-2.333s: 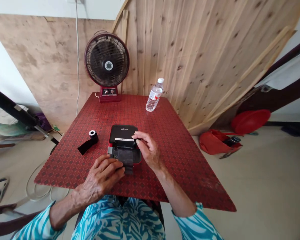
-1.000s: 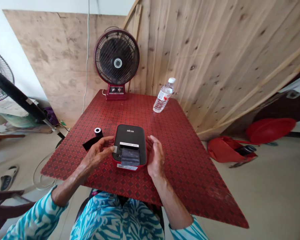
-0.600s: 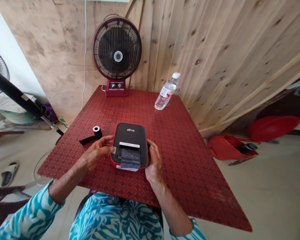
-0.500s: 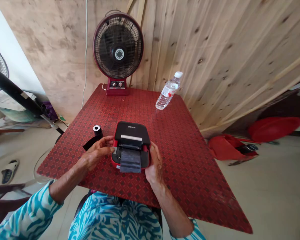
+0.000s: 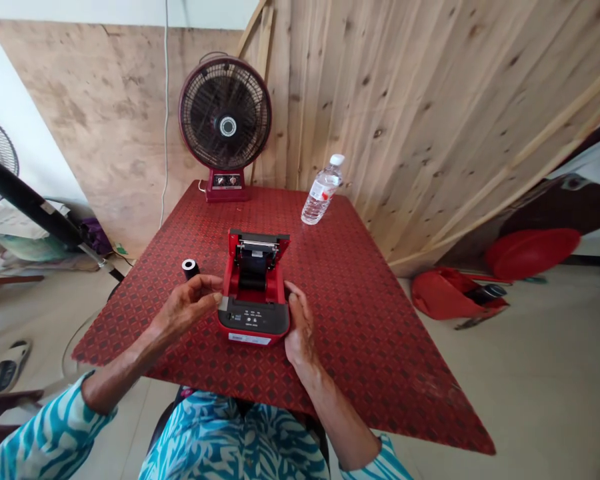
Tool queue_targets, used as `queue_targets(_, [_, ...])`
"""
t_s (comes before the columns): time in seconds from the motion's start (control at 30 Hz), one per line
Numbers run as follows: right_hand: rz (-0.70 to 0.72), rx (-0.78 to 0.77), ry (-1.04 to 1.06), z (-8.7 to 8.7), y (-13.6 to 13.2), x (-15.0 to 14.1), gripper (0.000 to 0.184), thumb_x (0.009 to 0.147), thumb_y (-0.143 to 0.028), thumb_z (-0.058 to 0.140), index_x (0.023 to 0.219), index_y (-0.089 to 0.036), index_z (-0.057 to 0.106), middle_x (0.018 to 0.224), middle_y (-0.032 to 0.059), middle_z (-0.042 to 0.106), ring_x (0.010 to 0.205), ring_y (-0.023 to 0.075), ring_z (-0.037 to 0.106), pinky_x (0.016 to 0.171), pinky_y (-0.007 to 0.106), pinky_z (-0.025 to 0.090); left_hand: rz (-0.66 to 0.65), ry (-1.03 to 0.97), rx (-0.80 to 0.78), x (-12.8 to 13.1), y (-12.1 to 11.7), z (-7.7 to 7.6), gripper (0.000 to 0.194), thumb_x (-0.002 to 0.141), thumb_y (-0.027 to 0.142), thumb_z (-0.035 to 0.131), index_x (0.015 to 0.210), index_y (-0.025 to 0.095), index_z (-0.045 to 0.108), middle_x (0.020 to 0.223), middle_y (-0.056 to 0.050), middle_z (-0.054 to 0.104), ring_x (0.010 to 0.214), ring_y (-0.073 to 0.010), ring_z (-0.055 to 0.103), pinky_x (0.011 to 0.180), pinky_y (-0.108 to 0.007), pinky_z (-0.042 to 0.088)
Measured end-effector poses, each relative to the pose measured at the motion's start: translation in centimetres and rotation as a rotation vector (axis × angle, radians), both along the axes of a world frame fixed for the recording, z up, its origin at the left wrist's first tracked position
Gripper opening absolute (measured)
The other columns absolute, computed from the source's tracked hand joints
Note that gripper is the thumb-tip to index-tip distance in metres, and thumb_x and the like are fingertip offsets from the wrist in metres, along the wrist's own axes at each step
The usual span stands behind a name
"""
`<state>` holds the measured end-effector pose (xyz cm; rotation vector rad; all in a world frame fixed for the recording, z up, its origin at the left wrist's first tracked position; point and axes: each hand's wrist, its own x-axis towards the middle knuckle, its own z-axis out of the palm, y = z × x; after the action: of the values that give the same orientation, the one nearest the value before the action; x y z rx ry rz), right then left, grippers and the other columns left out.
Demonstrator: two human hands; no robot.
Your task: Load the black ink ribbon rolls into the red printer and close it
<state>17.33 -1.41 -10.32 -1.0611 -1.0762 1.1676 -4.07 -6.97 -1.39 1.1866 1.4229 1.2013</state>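
Observation:
A small red and black label printer (image 5: 254, 313) sits on the red patterned table (image 5: 360, 293) near its front edge. Its lid (image 5: 258, 248) stands open and upright, showing a dark roll inside. My left hand (image 5: 187, 310) is curled, with its fingertips pressed on the printer's left side. My right hand (image 5: 297, 327) lies against the printer's right side, thumb on the top edge. Just behind my left hand, a small black roll with a white core (image 5: 191, 268) stands on the table.
A red table fan (image 5: 225, 123) stands at the table's far edge, a water bottle (image 5: 321, 191) to its right. Wooden boards lean behind. A red bag (image 5: 450, 297) and red basin (image 5: 530, 250) lie on the floor at right, a sandal (image 5: 10, 363) at left.
The printer's lid has swung from shut to fully open and upright. Both hands moved to the printer's sides and stay there. The dark strip at the front slot no longer shows.

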Motion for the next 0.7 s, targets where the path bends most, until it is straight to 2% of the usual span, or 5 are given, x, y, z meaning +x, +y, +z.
queue_targets(0.1, [0.024,-0.001,0.006,0.1,0.1,-0.1,0.046,0.088,-0.056,0.051,0.116,-0.021,0.063,0.122,0.0075,0.068,0.114,0.0249,0.060,0.097,0.041,0.045,-0.155,0.331,0.217,0.4,0.6,2.2,0.020,0.085,0.038,0.063,0.088,0.019,0.071,0.085,-0.005,0.071,0.079,-0.0187,0.066,0.073,-0.031,0.051])
queue_targets(0.2, [0.045,-0.006,0.028,0.3,0.1,0.0,0.044,0.088,-0.055,0.052,0.114,-0.021,0.064,0.118,0.0068,0.069,0.111,0.0244,0.062,0.096,0.040,0.046,-0.437,0.672,0.422,2.0,2.9,3.9,0.019,0.091,0.025,0.054,0.097,0.021,0.072,0.100,-0.007,0.072,0.095,-0.0204,0.066,0.086,-0.033,0.050])
queue_targets(0.37, [0.042,0.009,0.022,0.5,0.3,0.1,0.044,0.088,-0.055,0.051,0.112,-0.021,0.066,0.117,0.0067,0.070,0.111,0.0241,0.062,0.099,0.041,0.045,-0.593,1.286,0.209,5.4,7.9,3.4,0.025,0.078,0.011,0.066,0.100,0.020,0.072,0.106,-0.012,0.071,0.101,-0.0297,0.066,0.084,-0.038,0.052])
queue_targets(0.53, [0.038,0.045,0.010,0.6,0.6,0.3,0.042,0.088,-0.054,0.051,0.110,-0.022,0.068,0.115,0.0065,0.071,0.110,0.0234,0.062,0.099,0.040,0.046,-0.581,1.420,0.148,6.4,9.6,2.3,0.031,0.071,0.004,0.066,0.099,0.017,0.071,0.100,-0.015,0.071,0.097,-0.0321,0.068,0.079,-0.038,0.052])
queue_targets(0.7, [0.057,0.036,0.005,0.8,0.5,0.4,0.040,0.090,-0.051,0.050,0.110,-0.022,0.068,0.117,0.0060,0.071,0.112,0.0233,0.061,0.101,0.040,0.044,-0.610,1.412,0.140,5.6,8.7,4.2,0.034,0.075,0.013,0.066,0.108,0.019,0.069,0.106,-0.013,0.072,0.097,-0.0323,0.069,0.078,-0.038,0.053])
